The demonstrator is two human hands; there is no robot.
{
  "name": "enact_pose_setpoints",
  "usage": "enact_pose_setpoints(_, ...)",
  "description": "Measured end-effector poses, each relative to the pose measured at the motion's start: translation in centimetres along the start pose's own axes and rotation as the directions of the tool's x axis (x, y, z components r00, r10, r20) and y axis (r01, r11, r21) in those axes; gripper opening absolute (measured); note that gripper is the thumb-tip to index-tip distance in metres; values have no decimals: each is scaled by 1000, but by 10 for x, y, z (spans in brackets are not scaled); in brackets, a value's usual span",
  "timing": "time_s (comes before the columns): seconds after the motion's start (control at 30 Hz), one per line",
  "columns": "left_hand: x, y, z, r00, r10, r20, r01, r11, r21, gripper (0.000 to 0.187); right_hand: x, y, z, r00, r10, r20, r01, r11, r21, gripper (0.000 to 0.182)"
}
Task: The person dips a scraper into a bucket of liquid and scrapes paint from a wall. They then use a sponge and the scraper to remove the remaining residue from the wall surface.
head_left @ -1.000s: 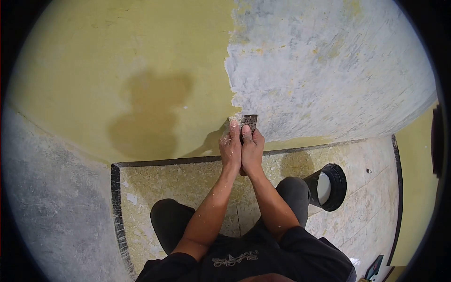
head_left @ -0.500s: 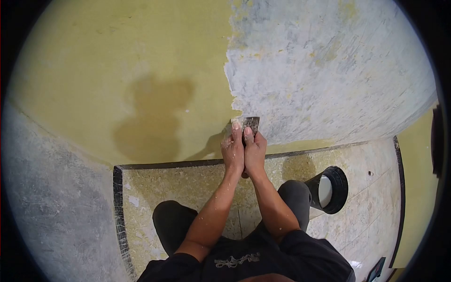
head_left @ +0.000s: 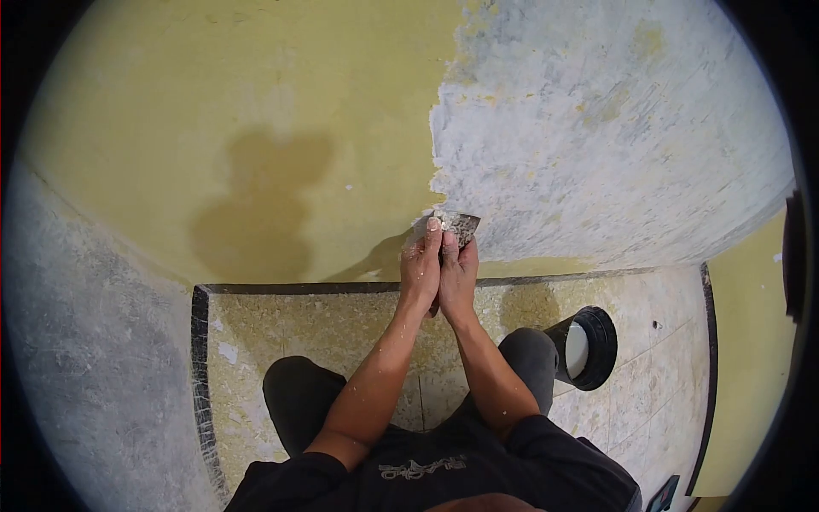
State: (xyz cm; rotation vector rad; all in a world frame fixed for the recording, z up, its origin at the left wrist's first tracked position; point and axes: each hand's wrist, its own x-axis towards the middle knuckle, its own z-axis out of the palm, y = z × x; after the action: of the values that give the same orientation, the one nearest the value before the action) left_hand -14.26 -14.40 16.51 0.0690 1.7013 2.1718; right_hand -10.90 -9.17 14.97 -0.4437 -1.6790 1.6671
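Scraper [head_left: 456,227] stood blade-up against the wall [head_left: 256,128], at the edge where yellow paint met bare plaster [head_left: 597,128]. Left hand [head_left: 421,266] and right hand [head_left: 458,275] were pressed together, clamped round its handle directly below the blade.

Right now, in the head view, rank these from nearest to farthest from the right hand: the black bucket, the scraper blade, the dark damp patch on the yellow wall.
1. Scraper blade: in the grip of the right hand, against the wall just above it.
2. Black bucket: on the floor, lower right.
3. Dark damp patch: on the yellow wall, far left, beyond the left hand.
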Motion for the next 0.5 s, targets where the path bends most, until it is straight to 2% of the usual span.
enact_pose_setpoints(0.13,1,-9,-6,1000,22,-20,-23,997,-74,59,-1,-1,4,998,56,34,-56,998,-7,27)
enact_pose_setpoints(0.2,-3,-7,-8,994,23,-103,-37,990,-134,49,-3,0,9,995,79,52,-78,997,-28,26)
enact_pose_setpoints(0.33,3,-7,-18,998,-12,-60,7,997,-76,49,-5,0,18,993,120,-17,-120,993,-4,24)
enact_pose_setpoints(0.4,4,-8,-17,994,22,-111,-23,1000,-2,50,-3,-8,18,991,137,1,-137,991,8,24)
enact_pose_setpoints(0.5,4,-7,-12,990,25,-139,-31,999,-39,51,-1,-13,15,986,163,18,-163,987,-10,23)
